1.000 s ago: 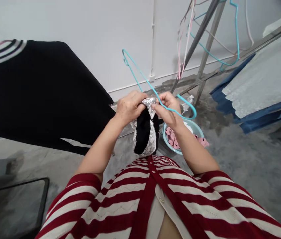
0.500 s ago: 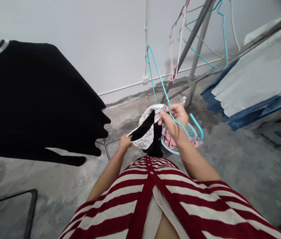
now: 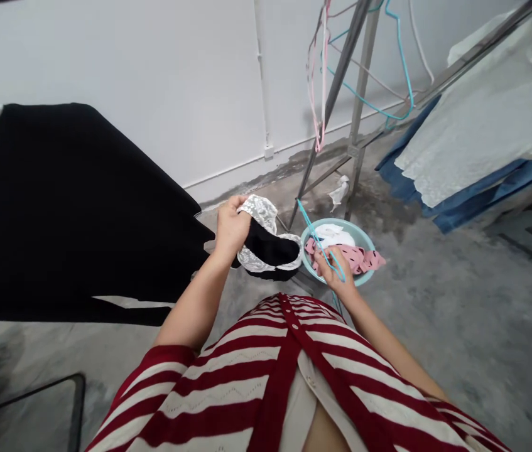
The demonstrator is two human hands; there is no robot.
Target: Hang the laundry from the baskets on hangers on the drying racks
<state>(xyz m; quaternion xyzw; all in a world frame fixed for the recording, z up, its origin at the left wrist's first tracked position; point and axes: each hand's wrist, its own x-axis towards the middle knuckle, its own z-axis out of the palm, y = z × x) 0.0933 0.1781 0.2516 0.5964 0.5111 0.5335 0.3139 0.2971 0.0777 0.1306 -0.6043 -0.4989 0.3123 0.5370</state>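
Note:
My left hand (image 3: 232, 227) is closed on the white lace collar of a black garment (image 3: 272, 246), which hangs bunched in front of my waist. Its neck opening faces up, ringed by lace. To the right, my right hand (image 3: 335, 269) grips a light-blue clothes hanger (image 3: 311, 227), tilted, with part of it running down behind the hand. Beneath that hand stands a pale blue basin (image 3: 367, 237) holding a pink garment with dark marks (image 3: 358, 258) and a white cloth (image 3: 334, 235). The hand is above the basin's near side.
A large black garment with white-striped trim (image 3: 81, 213) hangs at left. A metal drying rack (image 3: 357, 107) carries pink hangers (image 3: 318, 119) and blue hangers (image 3: 404, 63). A white lace garment (image 3: 487, 119) and blue denim (image 3: 463, 207) hang at right. A dark metal frame (image 3: 77, 408) stands lower left.
My right hand has let go of the lace collar and moved down and right with the hanger, now over the basin. My left hand has risen, holding the collar higher.

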